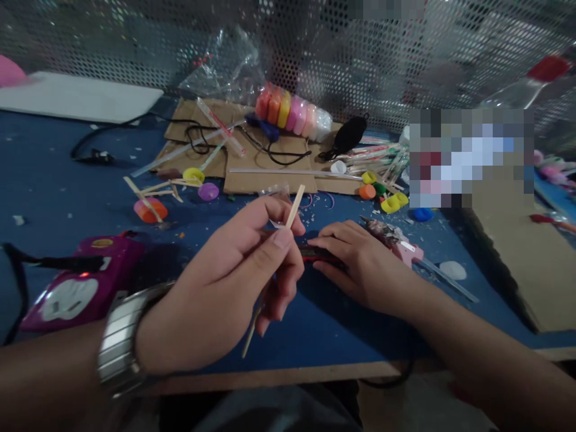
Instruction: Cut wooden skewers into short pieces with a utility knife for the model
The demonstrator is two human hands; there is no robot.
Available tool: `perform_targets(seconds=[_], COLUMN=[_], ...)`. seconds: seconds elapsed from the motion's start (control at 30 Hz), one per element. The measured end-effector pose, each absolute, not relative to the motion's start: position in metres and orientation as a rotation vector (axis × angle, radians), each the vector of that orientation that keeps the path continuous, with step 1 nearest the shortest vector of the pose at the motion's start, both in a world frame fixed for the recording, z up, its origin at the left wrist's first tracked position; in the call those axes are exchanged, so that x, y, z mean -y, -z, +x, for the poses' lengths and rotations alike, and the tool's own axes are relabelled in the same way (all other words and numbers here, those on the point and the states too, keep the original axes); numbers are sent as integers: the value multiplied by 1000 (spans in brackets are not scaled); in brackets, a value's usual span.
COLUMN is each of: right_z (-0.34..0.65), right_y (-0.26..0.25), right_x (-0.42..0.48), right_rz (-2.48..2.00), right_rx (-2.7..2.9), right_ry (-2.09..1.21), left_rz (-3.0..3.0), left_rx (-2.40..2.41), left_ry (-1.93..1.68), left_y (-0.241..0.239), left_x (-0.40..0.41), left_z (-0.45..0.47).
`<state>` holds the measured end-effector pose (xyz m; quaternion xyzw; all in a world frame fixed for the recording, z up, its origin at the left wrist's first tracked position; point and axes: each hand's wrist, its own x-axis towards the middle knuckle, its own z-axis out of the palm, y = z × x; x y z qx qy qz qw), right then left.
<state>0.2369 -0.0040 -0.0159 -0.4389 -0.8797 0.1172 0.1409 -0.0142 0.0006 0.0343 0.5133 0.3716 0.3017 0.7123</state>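
Observation:
My left hand (243, 270), with a metal watch on its wrist, is raised over the table and closed. It pinches a thin wooden stick (296, 204) between thumb and fingers, one end pointing up and away. Another thin stick end (249, 336) juts out below the same hand. My right hand (355, 258) rests low on the blue table with its fingers closed over a dark tool with a red edge (310, 253); most of that tool is hidden. Just right of this hand lies a pink glue gun (407, 249) with a clear glue stick in its back.
A purple power strip (85, 282) with a plugged-in cable is at left. Behind the hands lie wooden sticks, coloured clay pieces (150, 210), cardboard sheets (270, 153) and a clay pack (292, 111). Cardboard (526, 240) stands right; perforated metal mesh (315, 54) closes the back.

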Motion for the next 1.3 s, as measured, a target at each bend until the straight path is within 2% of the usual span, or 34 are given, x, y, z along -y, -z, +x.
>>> perform_targets(seconds=[0.13, 0.27, 0.43, 0.6, 0.7, 0.9, 1.3], right_z=[238, 242, 242, 240, 239, 238, 238], right_y=[18, 22, 21, 15, 12, 11, 6], right_x=[5, 4, 10, 16, 13, 13, 12], right_rz=[-1376, -1508, -1216, -1127, -1051, -1043, -1075], right_rx=[2429, 2073, 1744, 2034, 2179, 2173, 2117], right_ry=[-424, -499, -520, -274, -268, -285, -104], left_rz=[1050, 1049, 1088, 1053, 1115, 1173, 1181], left_rx=[-858, -863, -850, -815, -809, -815, -800], left_ry=[-656, -686, -723, -782, -813, -810, -840], left_y=[-30, -26, -20, -15, -11, -11, -12], left_x=[-2, 0, 0, -5, -5, -1, 1], left_z=[-10, -10, -9, -6, -7, -9, -12])
